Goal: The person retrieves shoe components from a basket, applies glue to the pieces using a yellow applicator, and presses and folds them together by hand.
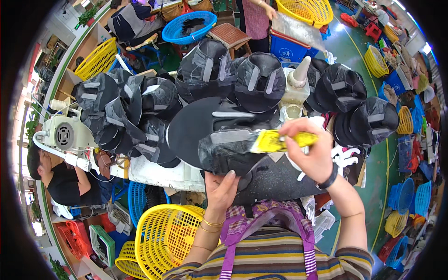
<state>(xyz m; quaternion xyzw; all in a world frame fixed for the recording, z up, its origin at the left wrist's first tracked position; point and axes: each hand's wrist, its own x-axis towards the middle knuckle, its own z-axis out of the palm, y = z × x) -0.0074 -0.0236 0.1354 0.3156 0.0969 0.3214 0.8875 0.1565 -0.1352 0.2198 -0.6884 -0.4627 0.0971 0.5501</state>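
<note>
A black, cap-like sewn piece (190, 133) with a broad rounded front and pale grey strips lies before me on the worktable. My left hand (220, 189) grips its near edge, thumb on top and the other fingers partly hidden beneath. A flat brush (275, 141) with a yellow handle is closed in my right hand (305, 147). Its pale bristle end touches the piece near the end of a grey strip (231, 136). More black pieces (261, 81) of the same kind crowd around the far side and left, several with whitish smears.
Behind the piece stands a white container (296, 88) with a pale cone on top. A sewing machine (65, 133) and a seated person (65, 182) are at left. A yellow basket (161, 233) stands by my left arm. Another person (254, 21) is across the table.
</note>
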